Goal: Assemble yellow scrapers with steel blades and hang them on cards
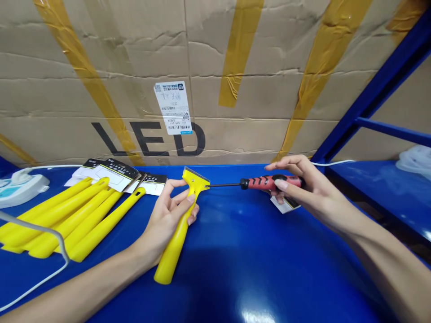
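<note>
My left hand (177,204) is closed around the neck of a yellow scraper (173,246), whose handle points down toward me. A thin blade (196,172) sits along the scraper's head. My right hand (303,186) grips the red and black handle of a screwdriver (261,182), thumb in front and fingers behind. The screwdriver lies nearly level, and its dark shaft reaches left to the side of the scraper's head. The tip meets the head there, though its exact seat is too small to make out. A printed card (284,205) shows partly under my right hand.
Several yellow handles (104,224) lie at the left with printed cards (116,174) behind them. A white cable (62,244) loops over that side, near a white power strip (28,188). Behind the blue surface (235,269) stands a large cardboard box (208,58); a blue frame post (370,89) rises at right.
</note>
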The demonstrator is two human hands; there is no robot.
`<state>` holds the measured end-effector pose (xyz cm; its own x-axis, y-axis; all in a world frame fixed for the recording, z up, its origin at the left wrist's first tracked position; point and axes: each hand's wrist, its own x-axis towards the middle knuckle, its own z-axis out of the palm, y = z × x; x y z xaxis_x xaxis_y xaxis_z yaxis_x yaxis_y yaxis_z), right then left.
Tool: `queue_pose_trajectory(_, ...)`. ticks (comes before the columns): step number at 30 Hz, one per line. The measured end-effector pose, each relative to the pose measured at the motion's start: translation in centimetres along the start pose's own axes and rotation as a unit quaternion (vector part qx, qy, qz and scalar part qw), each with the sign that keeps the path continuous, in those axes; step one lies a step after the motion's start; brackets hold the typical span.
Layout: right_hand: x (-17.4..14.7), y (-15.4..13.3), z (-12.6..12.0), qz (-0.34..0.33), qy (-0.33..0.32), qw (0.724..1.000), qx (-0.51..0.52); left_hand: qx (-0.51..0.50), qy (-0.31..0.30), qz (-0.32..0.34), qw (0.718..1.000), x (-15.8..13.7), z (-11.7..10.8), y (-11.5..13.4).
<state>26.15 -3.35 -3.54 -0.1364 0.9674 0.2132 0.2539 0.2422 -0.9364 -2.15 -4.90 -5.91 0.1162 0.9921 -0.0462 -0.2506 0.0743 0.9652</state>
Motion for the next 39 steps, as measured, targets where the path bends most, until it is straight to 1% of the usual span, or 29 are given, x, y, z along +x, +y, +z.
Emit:
queue_pose_trajectory(2, 0.11, -0.06, 0.13, -0.006, 0.047, 0.999, -0.019, 0.007, -0.011, 0.006, 1.000, -0.11, 0.13, -0.09)
queue_pose_trajectory(3, 0.16, -0.03, 0.17, 0.002, 0.072, 0.997, -0.037, 0.011, -0.015, 0.006, 1.000, -0.14, 0.19, -0.18)
queue_pose_trajectory(4, 0.20, 0.01, 0.19, 0.013, 0.088, 0.995, -0.050, 0.015, -0.017, 0.005, 1.000, -0.14, 0.22, -0.27)
queue_pose_trajectory(5, 0.22, 0.05, 0.16, 0.023, 0.089, 0.994, -0.052, 0.017, -0.017, 0.005, 1.000, -0.12, 0.24, -0.35)
queue_pose_trajectory(7, 0.18, 0.08, 0.05, 0.031, 0.050, 0.998, -0.024, 0.017, -0.014, 0.008, 1.000, -0.03, 0.21, -0.42)
queue_pose_trajectory(9, 0.09, 0.07, 0.00, 0.021, 0.002, 1.000, 0.015, 0.017, -0.012, 0.018, 1.000, 0.08, 0.14, -0.39)
queue_pose_trajectory(10, 0.06, 0.07, 0.04, 0.013, -0.004, 1.000, 0.018, 0.016, -0.011, 0.022, 1.000, 0.12, 0.11, -0.35)
queue_pose_trajectory(11, 0.03, 0.11, 0.12, 0.008, 0.007, 1.000, 0.008, 0.016, -0.011, 0.024, 1.000, 0.14, 0.09, -0.31)
queue_pose_trajectory(13, 0.02, 0.26, 0.31, 0.013, 0.052, 0.998, -0.042, 0.013, -0.010, 0.025, 1.000, 0.16, 0.07, -0.27)
queue_pose_trajectory(14, 0.02, 0.35, 0.37, 0.022, 0.063, 0.996, -0.062, 0.012, -0.009, 0.024, 1.000, 0.16, 0.06, -0.26)
queue_pose_trajectory(15, 0.01, 0.42, 0.39, 0.029, 0.060, 0.996, -0.065, 0.011, -0.006, 0.024, 1.000, 0.17, 0.05, -0.26)
queue_pose_trajectory(16, 0.00, 0.46, 0.36, 0.034, 0.039, 0.997, -0.051, 0.010, -0.002, 0.024, 1.000, 0.18, 0.03, -0.26)
queue_pose_trajectory(18, -0.03, 0.44, 0.25, 0.029, -0.023, 0.999, 0.003, 0.008, 0.008, 0.026, 1.000, 0.20, 0.01, -0.26)
queue_pose_trajectory(19, -0.03, 0.40, 0.21, 0.020, -0.041, 0.999, 0.024, 0.009, 0.011, 0.029, 0.999, 0.20, 0.01, -0.27)
queue_pose_trajectory(20, -0.02, 0.37, 0.22, 0.010, -0.044, 0.999, 0.028, 0.010, 0.010, 0.030, 0.999, 0.17, 0.04, -0.28)
queue_pose_trajectory(21, 0.00, 0.36, 0.26, 0.001, -0.030, 0.999, 0.016, 0.011, 0.008, 0.030, 0.999, 0.13, 0.09, -0.31)
queue_pose_trajectory(23, 0.06, 0.40, 0.42, -0.004, 0.028, 0.999, -0.028, 0.013, 0.000, 0.025, 1.000, 0.03, 0.22, -0.37)
queue_pose_trajectory(25, 0.10, 0.46, 0.53, 0.011, 0.070, 0.995, -0.070, 0.017, -0.005, 0.016, 1.000, -0.05, 0.34, -0.39)
queue_pose_trajectory(26, 0.09, 0.46, 0.52, 0.020, 0.067, 0.995, -0.071, 0.018, -0.004, 0.014, 1.000, -0.07, 0.38, -0.36)
queue_pose_trajectory(27, 0.07, 0.41, 0.48, 0.026, 0.048, 0.997, -0.060, 0.019, -0.001, 0.014, 1.000, -0.07, 0.40, -0.32)
queue_pose_trajectory(30, 0.00, 0.15, 0.35, 0.015, -0.028, 0.999, -0.005, 0.018, 0.015, 0.016, 1.000, -0.01, 0.37, -0.09)
queue_pose_trajectory(31, 0.00, 0.10, 0.35, 0.005, -0.031, 0.999, -0.001, 0.017, 0.016, 0.017, 1.000, 0.00, 0.36, -0.03)
queue_pose_trajectory(33, 0.03, 0.12, 0.43, -0.004, 0.011, 0.999, -0.036, 0.018, 0.007, 0.017, 1.000, -0.01, 0.34, 0.02)
queue_pose_trajectory(35, 0.07, 0.29, 0.47, 0.009, 0.056, 0.995, -0.087, 0.020, -0.004, 0.020, 1.000, -0.04, 0.32, -0.02)
queue_pose_trajectory(36, 0.07, 0.37, 0.44, 0.020, 0.061, 0.993, -0.098, 0.023, -0.007, 0.022, 0.999, -0.05, 0.31, -0.05)
queue_pose_trajectory(37, 0.07, 0.43, 0.36, 0.030, 0.047, 0.994, -0.092, 0.025, -0.006, 0.023, 0.999, -0.05, 0.30, -0.07)
queue_pose_trajectory(39, 0.04, 0.46, 0.19, 0.032, -0.006, 0.998, -0.048, 0.026, 0.001, 0.023, 0.999, -0.01, 0.28, -0.10)
